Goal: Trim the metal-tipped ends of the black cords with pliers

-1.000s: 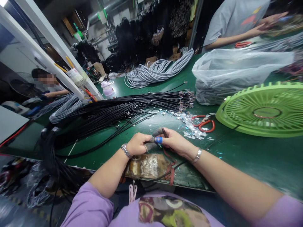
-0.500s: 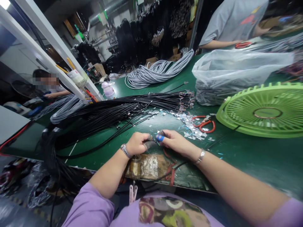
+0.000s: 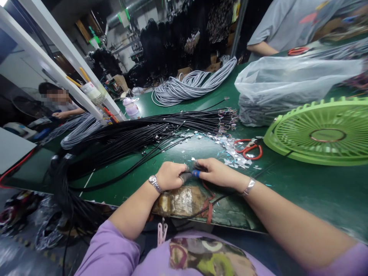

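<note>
Black cable [image 3: 200, 167], mostly hidden: dark bit shows at right hand's [image 3: 216, 172] fingertips, left end of that hand. Right hand curled shut, thumb and fingers pinching it. Left hand [image 3: 170, 175] just left, fingers curled in, tips pointing right; can't tell what it grips. Right hand nearer piece; gap to left fingertips small, contact unclear. Long axis of held bit hidden. Loose black strand [image 3: 222, 198] below right hand slants near-left; can't tell if same cable. Scissors [image 3: 249, 149] far-right.

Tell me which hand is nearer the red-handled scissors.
Right. The right hand is left of the scissors, toward the wearer; the left hand is farther left, beyond the right.
</note>
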Action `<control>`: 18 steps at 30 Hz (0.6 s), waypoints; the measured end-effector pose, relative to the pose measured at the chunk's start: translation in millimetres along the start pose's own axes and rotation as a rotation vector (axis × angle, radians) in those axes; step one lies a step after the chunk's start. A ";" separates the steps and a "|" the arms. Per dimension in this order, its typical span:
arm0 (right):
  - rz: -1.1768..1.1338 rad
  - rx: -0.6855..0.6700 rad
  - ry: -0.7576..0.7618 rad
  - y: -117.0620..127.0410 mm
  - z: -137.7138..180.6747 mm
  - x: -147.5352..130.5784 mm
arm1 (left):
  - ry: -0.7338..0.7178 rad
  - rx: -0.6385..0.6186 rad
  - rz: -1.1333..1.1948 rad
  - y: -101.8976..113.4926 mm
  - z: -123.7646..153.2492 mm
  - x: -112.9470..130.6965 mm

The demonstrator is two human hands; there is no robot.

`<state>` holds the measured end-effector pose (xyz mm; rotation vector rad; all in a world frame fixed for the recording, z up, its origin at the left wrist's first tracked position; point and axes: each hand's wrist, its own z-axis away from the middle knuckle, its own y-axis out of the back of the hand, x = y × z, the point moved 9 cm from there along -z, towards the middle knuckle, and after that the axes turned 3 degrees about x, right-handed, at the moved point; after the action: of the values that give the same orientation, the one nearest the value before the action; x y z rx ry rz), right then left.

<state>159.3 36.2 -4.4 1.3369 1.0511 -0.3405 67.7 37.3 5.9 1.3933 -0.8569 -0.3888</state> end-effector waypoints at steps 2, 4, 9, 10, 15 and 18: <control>0.156 -0.007 0.044 0.5 2.2 -7.6 | -0.002 -0.009 -0.021 -1.2 0.4 1.6; 0.310 0.032 0.092 3.3 5.1 -17.1 | 0.009 0.002 -0.019 -0.3 0.7 0.6; 0.002 0.130 0.057 6.0 7.0 -22.2 | 0.051 0.013 0.392 2.4 0.0 -8.7; -0.185 0.120 0.011 2.6 5.6 -17.5 | 0.070 -0.028 0.544 -1.2 -0.4 -10.2; -0.522 0.160 -0.171 -4.7 -1.3 3.9 | 0.215 -0.116 0.709 -13.8 -3.4 -14.7; -0.122 0.317 -0.094 15.0 -1.7 -2.9 | 0.239 0.028 0.256 -0.4 -5.1 -15.1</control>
<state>168.1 40.7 7.3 1.5244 1.0311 -0.6773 61.7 51.4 1.4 1.3051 -0.8320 -0.0127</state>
